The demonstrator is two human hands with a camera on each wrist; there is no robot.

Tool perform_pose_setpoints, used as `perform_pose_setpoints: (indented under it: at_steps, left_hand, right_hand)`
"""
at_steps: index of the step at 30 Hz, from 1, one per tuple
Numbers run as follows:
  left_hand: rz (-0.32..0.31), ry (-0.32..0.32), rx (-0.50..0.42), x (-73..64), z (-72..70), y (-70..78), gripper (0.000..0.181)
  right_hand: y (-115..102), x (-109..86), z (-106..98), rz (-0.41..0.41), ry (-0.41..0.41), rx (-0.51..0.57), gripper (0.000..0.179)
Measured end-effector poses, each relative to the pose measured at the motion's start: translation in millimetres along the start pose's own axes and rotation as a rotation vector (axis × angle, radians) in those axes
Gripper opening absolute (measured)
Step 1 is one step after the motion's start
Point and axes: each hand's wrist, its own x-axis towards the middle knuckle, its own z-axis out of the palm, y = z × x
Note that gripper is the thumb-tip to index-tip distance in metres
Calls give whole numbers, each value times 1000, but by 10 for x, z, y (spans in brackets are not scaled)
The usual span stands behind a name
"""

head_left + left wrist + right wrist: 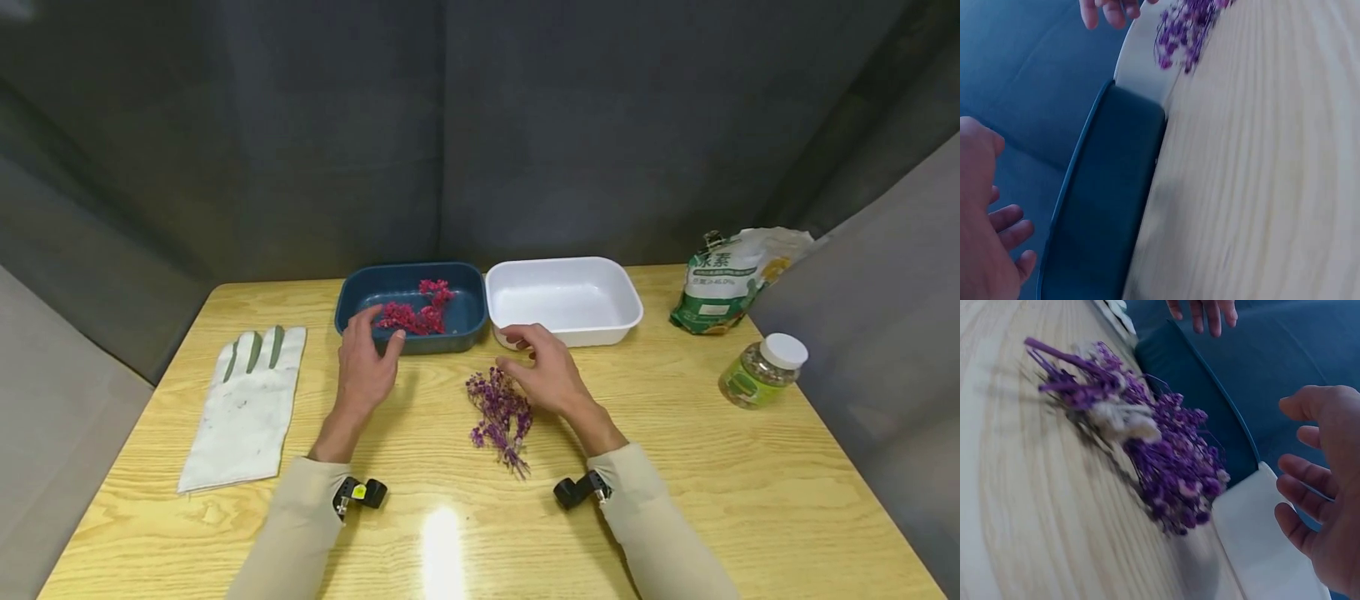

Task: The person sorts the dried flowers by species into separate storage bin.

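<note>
My left hand hovers at the front left of a dark blue tub, fingers loosely bent around nothing. Inside that tub lie red dried flowers. Over the front edge of a white tub is my right hand, thumb and fingers apart. Just below it, a bunch of purple dried flowers lies on the table, stems toward me. In the right wrist view a pale tie wraps the stems of the bunch, and a gap separates it from my right hand.
White work gloves lie flat at the left of the wooden table. A green and white bag closed with a clip stands at the back right. Nearer is a jar with a white lid. A dark curtain hangs behind the tubs.
</note>
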Motion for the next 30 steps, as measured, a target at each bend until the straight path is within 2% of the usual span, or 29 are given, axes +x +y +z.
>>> perform_pose_setpoints:
  at_steps: [6, 12, 17, 25, 30]
  left_hand:
    - [48, -74, -10, -67, 106, 132, 51]
    - [58, -118, -21, -168, 206, 238, 51]
    - [79, -182, -9, -260, 303, 326, 46]
    - [84, -273, 1, -400, 434, 455, 39]
    - [98, -313, 24, -488, 506, 505, 40]
  right_hand:
    - [77, -7, -100, 3, 65, 28, 38]
    - [144, -9, -170, -5, 121, 46, 36]
    - [184, 6, -264, 0, 192, 53, 32]
    - [323, 12, -438, 42, 278, 53, 29]
    - [462, 3, -550, 107, 328, 68, 30]
